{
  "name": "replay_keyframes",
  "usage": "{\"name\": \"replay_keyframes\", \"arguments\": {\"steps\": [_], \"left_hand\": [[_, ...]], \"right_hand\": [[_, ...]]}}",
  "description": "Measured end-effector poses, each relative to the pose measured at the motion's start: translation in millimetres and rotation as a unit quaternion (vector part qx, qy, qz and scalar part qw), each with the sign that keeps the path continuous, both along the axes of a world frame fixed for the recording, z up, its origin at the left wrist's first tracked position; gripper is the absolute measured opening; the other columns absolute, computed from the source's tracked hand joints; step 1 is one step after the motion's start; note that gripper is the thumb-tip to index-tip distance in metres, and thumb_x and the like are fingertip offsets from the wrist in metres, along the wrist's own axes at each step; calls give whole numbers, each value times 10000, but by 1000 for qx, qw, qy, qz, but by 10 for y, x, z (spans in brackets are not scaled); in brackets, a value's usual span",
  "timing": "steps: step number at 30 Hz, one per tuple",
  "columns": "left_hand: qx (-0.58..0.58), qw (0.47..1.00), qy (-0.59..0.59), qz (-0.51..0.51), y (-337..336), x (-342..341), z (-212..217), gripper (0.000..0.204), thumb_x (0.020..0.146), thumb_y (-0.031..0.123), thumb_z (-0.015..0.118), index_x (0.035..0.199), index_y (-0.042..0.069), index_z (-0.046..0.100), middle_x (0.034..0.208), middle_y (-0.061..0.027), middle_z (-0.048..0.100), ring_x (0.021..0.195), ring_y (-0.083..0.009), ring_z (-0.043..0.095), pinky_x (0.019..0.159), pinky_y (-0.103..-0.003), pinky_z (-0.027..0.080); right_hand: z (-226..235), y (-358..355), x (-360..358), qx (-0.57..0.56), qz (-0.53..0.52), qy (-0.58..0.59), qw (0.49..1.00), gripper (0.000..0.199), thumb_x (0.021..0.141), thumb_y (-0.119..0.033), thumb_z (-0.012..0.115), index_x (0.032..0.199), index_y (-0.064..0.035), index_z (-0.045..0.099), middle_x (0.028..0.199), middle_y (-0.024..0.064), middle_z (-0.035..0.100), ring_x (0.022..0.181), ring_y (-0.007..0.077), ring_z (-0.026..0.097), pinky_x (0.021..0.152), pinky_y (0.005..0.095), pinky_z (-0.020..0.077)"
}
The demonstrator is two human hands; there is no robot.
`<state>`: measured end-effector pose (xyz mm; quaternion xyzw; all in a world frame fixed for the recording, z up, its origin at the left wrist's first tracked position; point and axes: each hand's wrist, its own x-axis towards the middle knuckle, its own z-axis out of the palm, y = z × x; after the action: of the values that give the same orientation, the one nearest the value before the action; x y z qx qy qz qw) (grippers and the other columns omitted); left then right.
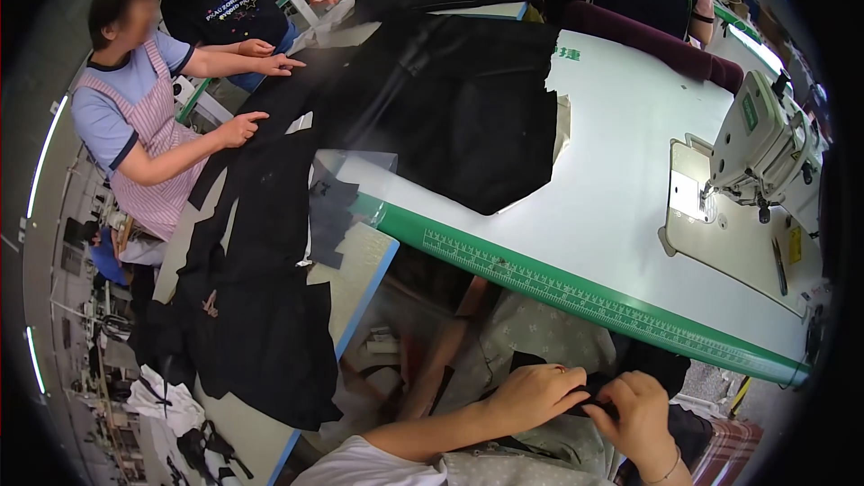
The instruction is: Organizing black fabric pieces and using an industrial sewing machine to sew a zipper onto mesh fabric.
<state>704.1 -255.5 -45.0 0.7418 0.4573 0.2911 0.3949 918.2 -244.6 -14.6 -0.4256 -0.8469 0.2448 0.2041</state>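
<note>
While both hands work in the lap below the green-edged white table, I see left hand and right hand pinching a small black fabric piece between them, roughly equidistant, long axis unclear

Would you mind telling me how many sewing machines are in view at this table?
1: a pale sewing machine stands at the far right of the white table. Others may be hidden beyond the dark picture rim.

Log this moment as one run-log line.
left hand: pinching black fabric | right hand: pinching same fabric | place: lap, below white table
</note>
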Motion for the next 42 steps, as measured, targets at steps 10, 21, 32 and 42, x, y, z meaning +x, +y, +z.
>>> {"name": "replay_keyframes", "arguments": {"steps": [10, 21, 32, 42], "left_hand": [[53, 996, 53, -46, -10, -69, -13, 236, 938, 238, 648, 870, 62, 507, 644, -116, 588, 610, -338, 639, 527, -424, 489], [82, 986, 112, -89, -113, -82, -15, 268, 913, 240, 679, 819, 77, 488, 604, -83, 533, 577, -285, 609, 489, -390, 466], [174, 973, 120, -94, -22, -330, 407, 229, 903, 227, 682, 804, 108, 513, 623, -49, 533, 611, -209, 624, 510, -332, 490], [-55, 998, -17, -9, 111, -836, 887, 89, 875, 108, 749, 919, 41, 711, 804, -66, 702, 620, -213, 658, 571, -276, 480]], "right_hand": [[-287, -70, -89, -112, -23, 100, 988, 177, 761, -97, 815, 790, -30, 655, 688, 89, 614, 580, 242, 604, 516, 327, 477], [-234, -51, 30, -92, 56, 12, 994, 146, 714, -76, 796, 767, -54, 662, 672, 64, 633, 599, 258, 630, 519, 353, 495], [-766, 37, 724, -45, 57, -170, 983, 351, 570, -112, 800, 911, -134, 718, 902, 44, 678, 972, 253, 631, 953, 384, 453], [608, -415, 1665, -429, -10, -44, 902, 497, 693, -228, 820, 1101, 27, 692, 1035, 229, 716, 919, 329, 700, 800, 394, 525]]}}
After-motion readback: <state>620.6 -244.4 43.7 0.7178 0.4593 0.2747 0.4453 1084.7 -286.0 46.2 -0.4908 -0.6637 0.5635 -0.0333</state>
